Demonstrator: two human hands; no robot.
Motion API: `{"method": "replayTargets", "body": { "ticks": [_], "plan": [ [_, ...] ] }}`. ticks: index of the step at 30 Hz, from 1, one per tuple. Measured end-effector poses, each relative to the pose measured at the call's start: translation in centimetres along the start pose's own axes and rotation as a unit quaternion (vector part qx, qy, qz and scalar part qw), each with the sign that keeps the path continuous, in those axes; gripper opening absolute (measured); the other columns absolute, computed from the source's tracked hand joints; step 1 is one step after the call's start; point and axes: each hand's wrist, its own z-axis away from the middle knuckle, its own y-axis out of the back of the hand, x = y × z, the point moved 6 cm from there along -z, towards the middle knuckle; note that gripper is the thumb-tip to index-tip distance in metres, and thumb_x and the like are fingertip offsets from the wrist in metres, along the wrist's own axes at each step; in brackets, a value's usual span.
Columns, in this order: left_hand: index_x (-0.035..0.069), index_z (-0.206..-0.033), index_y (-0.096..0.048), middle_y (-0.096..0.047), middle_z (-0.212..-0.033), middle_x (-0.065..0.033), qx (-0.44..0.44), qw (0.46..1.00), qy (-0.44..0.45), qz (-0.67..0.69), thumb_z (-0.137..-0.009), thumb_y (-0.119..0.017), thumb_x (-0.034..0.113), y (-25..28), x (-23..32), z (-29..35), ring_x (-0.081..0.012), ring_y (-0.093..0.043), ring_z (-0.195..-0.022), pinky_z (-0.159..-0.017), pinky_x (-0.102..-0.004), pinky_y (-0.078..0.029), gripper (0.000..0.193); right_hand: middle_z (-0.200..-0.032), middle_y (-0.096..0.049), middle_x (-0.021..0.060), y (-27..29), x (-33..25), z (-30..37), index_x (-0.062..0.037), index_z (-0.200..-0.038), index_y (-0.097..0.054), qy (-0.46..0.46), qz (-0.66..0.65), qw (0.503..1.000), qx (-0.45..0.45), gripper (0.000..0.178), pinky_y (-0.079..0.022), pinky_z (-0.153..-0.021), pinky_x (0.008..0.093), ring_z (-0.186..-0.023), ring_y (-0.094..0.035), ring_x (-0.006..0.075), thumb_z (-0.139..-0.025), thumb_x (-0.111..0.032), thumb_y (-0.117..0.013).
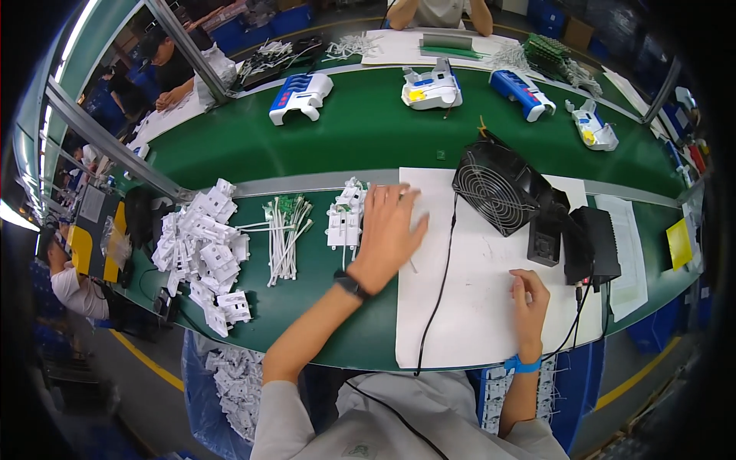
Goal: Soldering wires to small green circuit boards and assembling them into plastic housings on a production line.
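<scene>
My left hand (pixel 389 234), a dark band on its wrist, has its fingers spread just right of a small group of white plastic housings (pixel 343 226), partly covering them. The group has green pieces and white wires. My right hand (pixel 530 303), with a blue wrist strap (pixel 522 364), is curled above the white sheet (pixel 475 322), thumb close to the index finger. Whether anything is between those fingers is hidden. A bundle of white wires with green boards (pixel 285 241) lies left of the group. Farther left is a heap of white housings (pixel 201 245).
A black fan (pixel 497 188) and a black box (pixel 594 244) stand on the sheet, with a cable (pixel 438 307) crossing it. Blue-and-white device shells (pixel 301 98) lie on the green strip (pixel 353 138) beyond the metal rail. A lined bin (pixel 201 399) sits below. Other people work nearby.
</scene>
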Motion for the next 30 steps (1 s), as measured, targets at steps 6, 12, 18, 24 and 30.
{"method": "replayTargets", "body": {
  "ticks": [6,12,18,24,30],
  "plan": [
    [0.002,-0.089,-0.069,-0.066,-0.099,-0.0167,-0.008,0.994,0.034,-0.100,-0.076,-0.077,0.018,-8.2,-4.0,-7.7,-0.0341,-0.060,-0.099,-0.086,-0.0460,-0.044,0.022,-0.077,-0.062,0.0055,0.4,0.1,0.2,0.0014,-0.101,-0.069,-0.011,-0.003,1.000,0.018,0.014,-0.042,-0.064,0.0273,-0.067,-0.053,0.0127,-0.094,-0.002,-0.058],
    [0.004,-0.079,-0.071,-0.065,-0.090,-0.0175,0.048,0.990,0.059,-0.117,-0.077,-0.075,0.017,-12.0,-6.0,-10.6,-0.0342,-0.064,-0.092,-0.076,-0.0459,-0.051,0.013,-0.077,-0.062,0.0061,0.7,0.6,0.6,0.0026,-0.100,-0.069,-0.012,-0.013,0.999,0.033,0.014,-0.043,-0.065,0.0273,-0.069,-0.055,0.0124,-0.095,-0.003,-0.057],
    [0.010,-0.065,-0.069,-0.070,-0.076,-0.0150,0.069,0.986,0.035,-0.147,-0.073,-0.069,0.008,-10.4,-7.7,-11.1,-0.0313,-0.068,-0.082,-0.067,-0.0430,-0.051,0.008,-0.079,-0.060,0.0029,0.6,1.4,0.9,0.0021,-0.101,-0.068,-0.019,0.000,0.999,0.035,0.016,-0.042,-0.064,0.0267,-0.069,-0.051,0.0103,-0.098,-0.007,-0.055],
    [0.006,-0.063,-0.067,-0.066,-0.068,-0.0184,0.126,0.972,0.088,-0.176,-0.076,-0.066,0.013,7.2,-15.5,-5.3,-0.0369,-0.067,-0.068,-0.062,-0.0502,-0.053,0.014,-0.075,-0.050,0.0003,0.7,1.9,1.0,0.0008,-0.107,-0.066,-0.004,-0.006,0.999,0.037,0.018,-0.036,-0.060,0.0261,-0.068,-0.044,0.0087,-0.101,-0.010,-0.053],
    [0.003,-0.086,-0.076,-0.071,-0.075,-0.0176,0.378,0.858,0.291,-0.191,-0.087,-0.066,0.020,35.7,-30.6,12.7,-0.0275,-0.071,-0.066,-0.062,-0.0381,-0.053,0.020,-0.074,-0.045,-0.0032,1.4,2.5,1.2,-0.0001,-0.110,-0.066,-0.005,0.015,0.996,0.092,0.020,-0.031,-0.059,0.0229,-0.066,-0.040,0.0061,-0.105,-0.013,-0.052]
  ]
}}
